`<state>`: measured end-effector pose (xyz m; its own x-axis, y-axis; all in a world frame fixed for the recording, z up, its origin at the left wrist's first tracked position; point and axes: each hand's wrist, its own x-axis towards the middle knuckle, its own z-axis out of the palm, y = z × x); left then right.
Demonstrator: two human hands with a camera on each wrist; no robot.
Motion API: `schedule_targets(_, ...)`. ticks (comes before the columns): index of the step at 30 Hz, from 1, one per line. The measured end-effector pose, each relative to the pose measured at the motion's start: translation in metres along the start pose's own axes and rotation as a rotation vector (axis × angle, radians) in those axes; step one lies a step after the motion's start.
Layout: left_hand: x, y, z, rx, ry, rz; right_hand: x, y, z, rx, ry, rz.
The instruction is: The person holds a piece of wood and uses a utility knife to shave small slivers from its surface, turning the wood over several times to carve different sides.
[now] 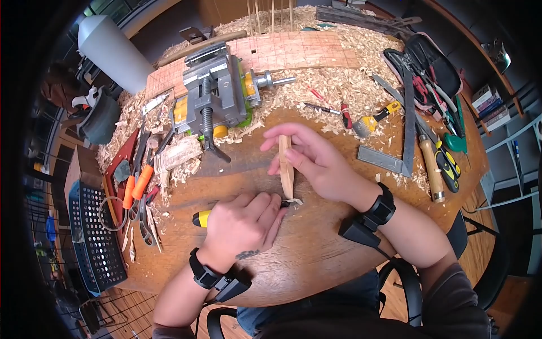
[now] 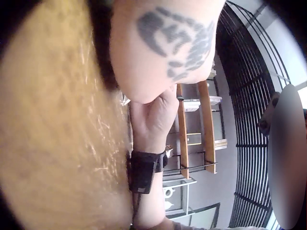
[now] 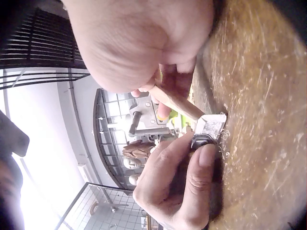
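My left hand (image 1: 240, 226) lies low over the table and grips a utility knife with a yellow and black handle (image 1: 202, 218). Most of the handle is hidden under the fingers. In the right wrist view its short metal blade (image 3: 211, 125) juts past the thumb, close to the tabletop. A slim, pale wooden stick (image 1: 287, 172), narrowed toward its lower end, stands tilted in my right hand (image 1: 322, 161), pinched between thumb and fingers. Its lower end meets the blade, where small wood curls (image 3: 225, 136) lie. The left wrist view shows mostly the heel of the left hand (image 2: 163, 52).
Beyond the hands stands a grey metal vise (image 1: 212, 93) among heaped wood shavings (image 1: 327, 85). To the right lie a metal square (image 1: 384, 160), a wooden-handled tool (image 1: 432, 169) and a tool case (image 1: 432, 62). Orange-handled tools (image 1: 142, 182), scissors (image 1: 145, 229) and a perforated basket (image 1: 96, 243) are left.
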<state>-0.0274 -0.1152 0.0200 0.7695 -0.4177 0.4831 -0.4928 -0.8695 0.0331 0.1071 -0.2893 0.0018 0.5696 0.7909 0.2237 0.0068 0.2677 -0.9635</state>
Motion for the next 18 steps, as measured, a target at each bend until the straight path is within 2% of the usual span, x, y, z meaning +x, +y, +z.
schedule_targets(7,0.009,-0.006,0.000,0.003,0.050,-0.052,0.000,-0.002,0.001,-0.016,-0.001,0.006)
schedule_targets(9,0.013,-0.010,0.006,-0.030,0.191,-0.082,0.001,-0.003,0.003,-0.009,0.011,0.010)
schedule_targets(18,0.006,-0.011,-0.002,-0.046,0.095,-0.099,0.001,-0.003,0.003,0.010,0.012,0.013)
